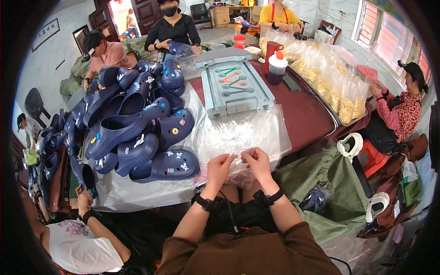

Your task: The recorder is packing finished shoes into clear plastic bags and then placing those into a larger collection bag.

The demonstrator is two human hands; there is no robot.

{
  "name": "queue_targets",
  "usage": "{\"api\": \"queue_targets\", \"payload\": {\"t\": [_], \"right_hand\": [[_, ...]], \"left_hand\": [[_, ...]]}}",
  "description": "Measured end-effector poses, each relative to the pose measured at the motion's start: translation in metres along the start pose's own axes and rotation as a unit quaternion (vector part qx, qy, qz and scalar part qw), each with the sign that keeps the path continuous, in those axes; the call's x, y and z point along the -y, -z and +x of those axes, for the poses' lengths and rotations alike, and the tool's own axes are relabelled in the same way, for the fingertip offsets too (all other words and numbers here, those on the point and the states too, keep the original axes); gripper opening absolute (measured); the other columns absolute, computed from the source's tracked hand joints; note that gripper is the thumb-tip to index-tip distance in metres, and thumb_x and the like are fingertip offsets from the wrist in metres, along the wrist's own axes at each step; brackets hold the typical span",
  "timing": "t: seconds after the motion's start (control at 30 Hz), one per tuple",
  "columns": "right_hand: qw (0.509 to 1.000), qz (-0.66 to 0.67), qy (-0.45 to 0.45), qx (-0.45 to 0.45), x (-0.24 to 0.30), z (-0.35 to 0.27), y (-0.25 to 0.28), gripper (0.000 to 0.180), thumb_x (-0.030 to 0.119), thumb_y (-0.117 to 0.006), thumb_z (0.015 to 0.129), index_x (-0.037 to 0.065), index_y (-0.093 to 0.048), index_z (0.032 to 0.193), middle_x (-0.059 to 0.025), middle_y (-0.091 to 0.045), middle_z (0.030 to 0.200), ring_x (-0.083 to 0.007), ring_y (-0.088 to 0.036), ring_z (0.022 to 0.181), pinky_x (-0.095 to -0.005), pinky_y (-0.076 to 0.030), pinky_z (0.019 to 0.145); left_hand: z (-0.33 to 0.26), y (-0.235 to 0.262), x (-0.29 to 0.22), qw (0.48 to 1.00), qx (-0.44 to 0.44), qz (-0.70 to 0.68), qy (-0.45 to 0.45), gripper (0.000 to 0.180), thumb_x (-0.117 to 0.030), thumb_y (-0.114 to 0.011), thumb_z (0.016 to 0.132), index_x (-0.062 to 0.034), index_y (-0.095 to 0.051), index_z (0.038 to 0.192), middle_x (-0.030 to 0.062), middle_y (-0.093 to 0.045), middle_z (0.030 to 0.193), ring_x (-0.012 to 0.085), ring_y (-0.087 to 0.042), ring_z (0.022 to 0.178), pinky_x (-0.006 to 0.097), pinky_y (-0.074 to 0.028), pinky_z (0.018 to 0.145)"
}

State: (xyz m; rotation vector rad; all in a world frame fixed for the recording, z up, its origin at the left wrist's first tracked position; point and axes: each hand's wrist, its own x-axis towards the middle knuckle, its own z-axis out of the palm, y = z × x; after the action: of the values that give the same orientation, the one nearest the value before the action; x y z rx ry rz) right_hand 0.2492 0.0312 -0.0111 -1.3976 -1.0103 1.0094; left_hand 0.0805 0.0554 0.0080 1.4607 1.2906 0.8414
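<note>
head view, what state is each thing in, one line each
Left hand: fingertips pinched, hold unclear
Right hand: fingertips pinched, hold unclear
Clear plastic bags: stacked flat
Navy clogs: piled up
Gray plastic panel: lying flat
Bottle: upright, lid on
Filled bags: standing, packed together
Dark wooden door: open

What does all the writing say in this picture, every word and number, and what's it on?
Framed sign, upper left: a row of dark characters; I can't copy out its words here.
Charms on the navy clogs: some marks look like letters, too small to read.
Grey plastic case: a faint mark on its near edge, too blurred to read.
Clear plastic bags: no writing I can make out.
</note>
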Motion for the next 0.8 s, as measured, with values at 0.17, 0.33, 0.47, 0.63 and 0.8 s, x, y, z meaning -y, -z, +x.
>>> {"api": "queue_targets", "payload": {"t": [0.17,0.33,0.47,0.63,0.8], "right_hand": [[0.995,0.086,-0.002,-0.046,-0.005,-0.006,0.005,0.016,0.012,-0.062,0.100,-0.001,-0.063,0.110,-0.0066,-0.072,0.083,-0.0111,-0.067,0.073,-0.0247,-0.049,0.058],[0.998,0.061,0.019,-0.029,0.005,-0.012,0.006,0.013,0.012,-0.061,0.101,0.000,-0.062,0.107,-0.0059,-0.071,0.084,-0.0105,-0.065,0.070,-0.0237,-0.050,0.060],[0.986,0.159,0.045,-0.013,0.030,-0.028,0.006,0.010,0.012,-0.061,0.101,0.002,-0.062,0.102,-0.0040,-0.068,0.080,-0.0090,-0.061,0.068,-0.0213,-0.046,0.060],[0.958,0.250,0.143,0.003,0.034,-0.045,0.027,0.008,0.010,-0.058,0.100,0.003,-0.061,0.098,-0.0065,-0.066,0.090,-0.0107,-0.059,0.076,-0.0240,-0.044,0.066],[0.864,0.093,0.459,-0.183,0.106,-0.079,0.028,0.018,0.017,-0.057,0.089,0.006,-0.064,0.101,-0.0158,-0.061,0.122,-0.0325,-0.058,0.118,-0.0479,-0.040,0.108]], "left_hand": [[0.011,0.012,0.014,0.961,-0.068,-0.257,-0.071,0.026,-0.018,-0.060,0.103,0.0047,-0.072,0.106,0.0080,-0.076,0.092,0.0116,-0.069,0.083,0.025,-0.053,0.075],[0.001,0.007,0.003,0.975,-0.091,-0.135,-0.154,0.021,-0.014,-0.060,0.102,0.0032,-0.073,0.104,0.0089,-0.076,0.095,0.0138,-0.069,0.083,0.027,-0.054,0.075],[-0.020,0.010,-0.025,0.940,-0.095,0.059,-0.323,0.011,-0.004,-0.064,0.091,-0.0040,-0.073,0.096,0.0102,-0.074,0.097,0.0285,-0.069,0.094,0.036,-0.053,0.083],[-0.053,0.005,-0.060,0.879,-0.028,0.126,-0.460,0.011,-0.009,-0.063,0.093,-0.0075,-0.073,0.094,0.0205,-0.054,0.145,0.0390,-0.043,0.142,0.047,-0.033,0.116],[-0.067,-0.008,-0.047,0.900,0.180,-0.052,-0.394,0.021,-0.012,-0.063,0.093,-0.0056,-0.069,0.113,0.0232,-0.027,0.164,0.0391,-0.033,0.148,0.045,-0.029,0.118]]}}
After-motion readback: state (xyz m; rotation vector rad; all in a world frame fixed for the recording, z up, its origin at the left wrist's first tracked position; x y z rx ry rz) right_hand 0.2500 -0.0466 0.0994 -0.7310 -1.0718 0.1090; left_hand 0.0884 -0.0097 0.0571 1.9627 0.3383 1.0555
